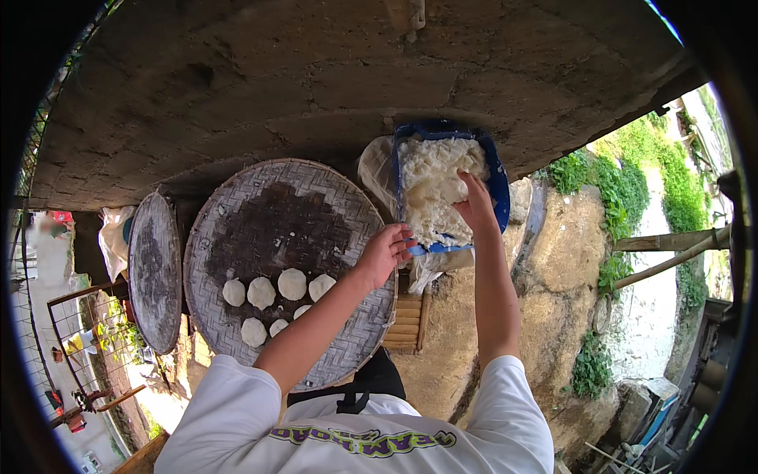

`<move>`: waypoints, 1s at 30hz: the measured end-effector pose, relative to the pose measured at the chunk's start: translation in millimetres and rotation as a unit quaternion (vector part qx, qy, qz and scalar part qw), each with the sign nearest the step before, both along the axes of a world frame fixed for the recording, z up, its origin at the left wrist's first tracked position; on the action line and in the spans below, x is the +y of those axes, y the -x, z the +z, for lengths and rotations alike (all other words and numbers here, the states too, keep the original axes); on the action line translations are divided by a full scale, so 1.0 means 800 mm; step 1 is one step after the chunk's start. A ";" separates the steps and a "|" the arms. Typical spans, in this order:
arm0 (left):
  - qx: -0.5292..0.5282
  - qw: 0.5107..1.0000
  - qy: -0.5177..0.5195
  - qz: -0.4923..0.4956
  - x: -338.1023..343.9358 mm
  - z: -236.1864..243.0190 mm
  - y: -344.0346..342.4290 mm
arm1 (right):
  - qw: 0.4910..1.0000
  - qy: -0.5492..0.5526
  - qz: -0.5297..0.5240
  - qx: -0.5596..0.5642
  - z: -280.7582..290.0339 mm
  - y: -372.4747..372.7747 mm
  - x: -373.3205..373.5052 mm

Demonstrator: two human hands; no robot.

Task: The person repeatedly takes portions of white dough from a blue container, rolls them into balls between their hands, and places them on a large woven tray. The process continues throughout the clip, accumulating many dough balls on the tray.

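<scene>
Mash (430, 197), white, lumpy, in blue tub (500, 197), ahead and slightly right of wearer's torso; long axis runs away from body. Right hand (476, 207) nearer: fingers at mash's right side, mash lying mostly left of them. Thumb apart from fingers; I can't tell if they hold any. Left hand (380, 253) by tub's near-left corner, fingers loosely spread; rim contact unclear to me. Further left, discs (291, 284) on woven tray (229, 197). Shirt (221, 423) bears purple, green-edged lettering.

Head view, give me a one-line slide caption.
Right hand at the crumbly white mass in a blue tub, left hand by its near-left corner, pale rounds on a woven tray.
</scene>
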State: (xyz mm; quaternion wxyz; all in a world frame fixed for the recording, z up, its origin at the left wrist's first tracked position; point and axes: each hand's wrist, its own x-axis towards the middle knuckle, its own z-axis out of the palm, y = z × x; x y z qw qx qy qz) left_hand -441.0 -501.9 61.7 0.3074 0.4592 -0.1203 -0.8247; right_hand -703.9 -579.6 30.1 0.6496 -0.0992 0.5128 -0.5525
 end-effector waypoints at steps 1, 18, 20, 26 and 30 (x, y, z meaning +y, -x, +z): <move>0.024 0.999 -0.004 0.029 -0.013 -0.003 0.028 | 0.998 0.053 -0.029 -0.029 0.012 -0.004 0.010; 0.347 0.935 -0.031 0.072 -0.123 -0.073 0.122 | 0.767 0.323 -0.060 0.551 0.093 -0.064 0.021; 0.374 0.926 -0.030 0.038 -0.129 -0.075 0.118 | 0.934 0.211 0.008 0.287 0.100 -0.059 0.016; 0.312 0.949 -0.007 0.054 -0.126 -0.030 0.127 | 0.876 0.210 -0.129 0.414 0.092 -0.050 0.017; -0.037 0.968 0.248 -0.010 -0.114 0.016 0.148 | 0.985 0.105 -0.058 0.122 0.063 -0.061 0.020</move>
